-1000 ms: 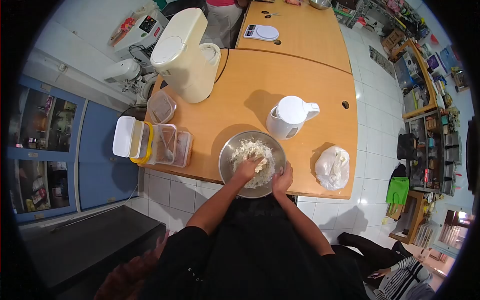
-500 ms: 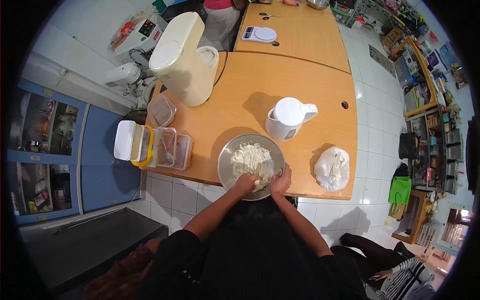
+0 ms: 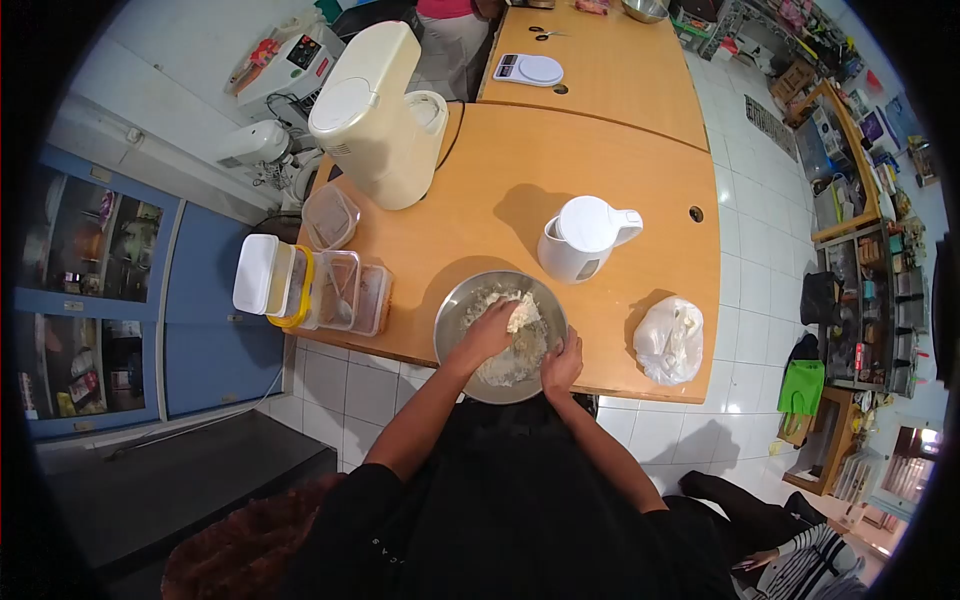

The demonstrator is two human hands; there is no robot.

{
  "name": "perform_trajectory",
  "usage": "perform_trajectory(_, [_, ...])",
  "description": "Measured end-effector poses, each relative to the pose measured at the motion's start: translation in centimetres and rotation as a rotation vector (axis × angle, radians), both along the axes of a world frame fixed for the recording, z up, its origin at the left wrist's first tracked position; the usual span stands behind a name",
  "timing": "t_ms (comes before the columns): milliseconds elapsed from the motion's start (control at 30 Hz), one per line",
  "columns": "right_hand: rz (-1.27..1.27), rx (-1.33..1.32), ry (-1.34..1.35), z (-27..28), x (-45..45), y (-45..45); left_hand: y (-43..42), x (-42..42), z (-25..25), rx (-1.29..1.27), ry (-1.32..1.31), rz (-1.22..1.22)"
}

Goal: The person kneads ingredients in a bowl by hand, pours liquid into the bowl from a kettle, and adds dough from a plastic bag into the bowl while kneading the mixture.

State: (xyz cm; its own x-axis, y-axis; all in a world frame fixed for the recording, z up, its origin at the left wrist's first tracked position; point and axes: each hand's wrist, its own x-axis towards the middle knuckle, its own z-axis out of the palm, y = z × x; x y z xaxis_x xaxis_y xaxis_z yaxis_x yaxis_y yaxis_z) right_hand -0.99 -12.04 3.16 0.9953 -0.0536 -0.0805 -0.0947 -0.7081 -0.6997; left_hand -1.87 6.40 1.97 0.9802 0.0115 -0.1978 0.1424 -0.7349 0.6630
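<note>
A metal mixing bowl [image 3: 446,318] sits at the table's near edge, with loose flour [image 3: 508,368] and crumbs over its bottom. My left hand [image 3: 488,332] is inside the bowl, fingers curled around a rough, shaggy lump of dough [image 3: 522,313] toward the far side. Gripping the bowl's right rim is my right hand [image 3: 562,367], thumb inward. Just beyond the bowl stands a white electric kettle [image 3: 582,240]. To the right lies a tied white plastic bag [image 3: 668,342].
Clear plastic containers [image 3: 340,290] and a white-lidded tub [image 3: 257,275] stand at the left edge. Behind them is a cream machine [image 3: 375,120]. A kitchen scale [image 3: 529,69] and scissors [image 3: 545,33] lie on the far table. A person in striped clothing [image 3: 815,565] is at lower right.
My left hand has moved from the near side of the bowl to the far side, gathering the dough into a lump. My right hand keeps its hold on the rim.
</note>
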Motion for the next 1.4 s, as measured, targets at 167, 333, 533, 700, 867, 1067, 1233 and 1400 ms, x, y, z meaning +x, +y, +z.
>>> perform_trajectory(167, [-0.023,0.029,-0.029,0.0,-0.4,0.0,-3.1,-3.4,1.5,0.286,0.386,-0.194])
perform_trajectory(333, [-0.002,-0.002,0.037,0.1,-0.2,0.0,-1.6,-4.7,-1.7,0.118,0.125,-0.230])
perform_trajectory(533, [-0.005,-0.001,-0.016,-0.3,-0.2,0.0,-1.3,-2.6,0.2,0.343,-0.081,0.026])
perform_trajectory(700, [-0.016,0.004,-0.041,-0.3,-0.3,0.1,-0.1,-0.8,-0.7,0.221,0.013,-0.096])
perform_trajectory(867, [-0.058,0.000,-0.030,-0.5,-0.5,0.4,-2.1,-3.1,-3.4,-0.012,-0.234,-0.072])
perform_trajectory(1067, [-0.056,0.028,-0.031,-0.4,-0.3,0.4,-3.1,-5.2,-4.4,0.055,0.016,-0.154])
perform_trajectory(1233, [-0.060,0.038,-0.022,-0.2,-0.3,0.4,-1.5,-4.5,-2.4,-0.179,0.130,-0.193])
perform_trajectory(1400, [-0.050,0.027,-0.034,-0.5,-0.1,-0.1,-0.1,-2.7,-4.8,-0.352,0.110,-0.208])
